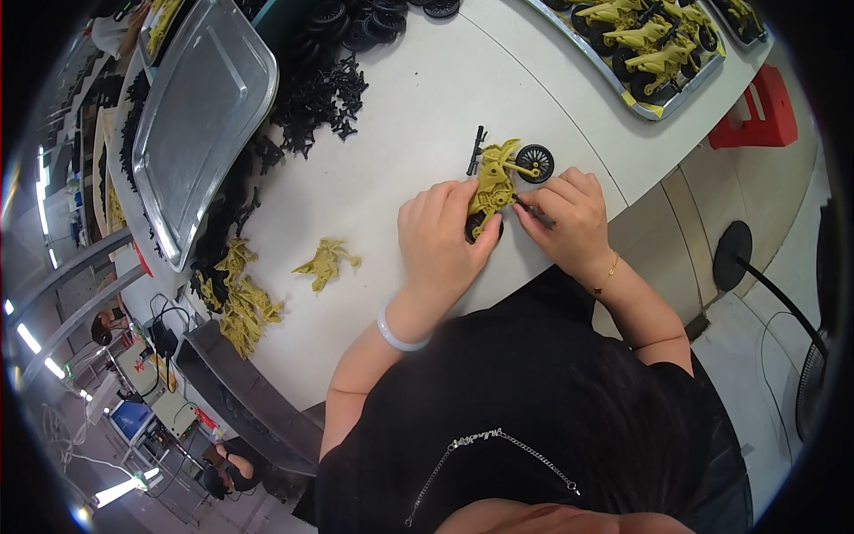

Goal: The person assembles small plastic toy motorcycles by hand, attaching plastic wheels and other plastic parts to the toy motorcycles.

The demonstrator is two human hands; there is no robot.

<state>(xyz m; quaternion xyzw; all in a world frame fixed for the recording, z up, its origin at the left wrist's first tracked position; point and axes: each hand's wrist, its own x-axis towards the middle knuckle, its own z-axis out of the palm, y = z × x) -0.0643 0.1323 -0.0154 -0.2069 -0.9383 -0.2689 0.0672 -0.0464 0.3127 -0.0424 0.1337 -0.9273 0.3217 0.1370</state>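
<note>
A yellow toy motorcycle (495,181) with black wheels and a black handlebar lies on the white table in front of me. My left hand (442,233) is closed around its left side, thumb near the lower wheel, which is partly hidden. On the other side, my right hand (565,220) pinches a small dark part (532,211) against the yellow body. That part's exact kind is covered by my fingers. The upper black wheel (535,164) sticks out above my right hand. A loose yellow motorcycle body (326,263) rests to the left of my left hand.
Yellow bodies (245,307) are heaped at the table's left edge. Beyond lie a pile of small black parts (318,100), black wheels (360,22) and an upturned-looking metal tray (206,125). Far right, a tray (654,109) holds several toy motorcycles, near a red stool (759,111).
</note>
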